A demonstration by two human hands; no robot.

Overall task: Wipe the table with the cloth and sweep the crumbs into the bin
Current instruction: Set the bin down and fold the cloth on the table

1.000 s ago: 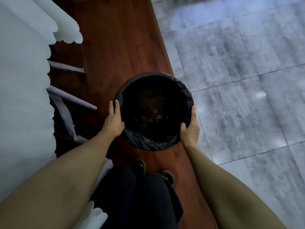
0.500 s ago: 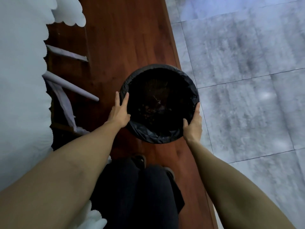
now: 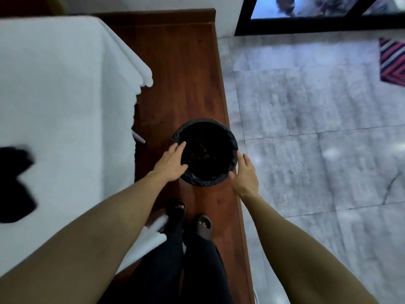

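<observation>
A round bin (image 3: 203, 121) lined with a black bag stands on the red-brown wooden floor strip, with dark crumbs inside. My left hand (image 3: 172, 163) hovers at its left rim with fingers spread and nothing in its grasp. At the bin's right side is my right hand (image 3: 245, 174), flat and empty. To the left stands the table (image 3: 54, 95), draped in a white cloth. A black cloth (image 3: 15, 185) lies blurred on it at the far left.
Grey tiled floor (image 3: 317, 128) spreads to the right of the wooden strip. A striped mat (image 3: 392, 60) lies at the far right and a black-framed door (image 3: 306, 25) at the top. My sandalled feet (image 3: 203, 222) stand just behind the bin.
Both hands gripped the bin's sides before; now they have let go and lifted away. The view has risen and pulled back, so the table top and black cloth show.
</observation>
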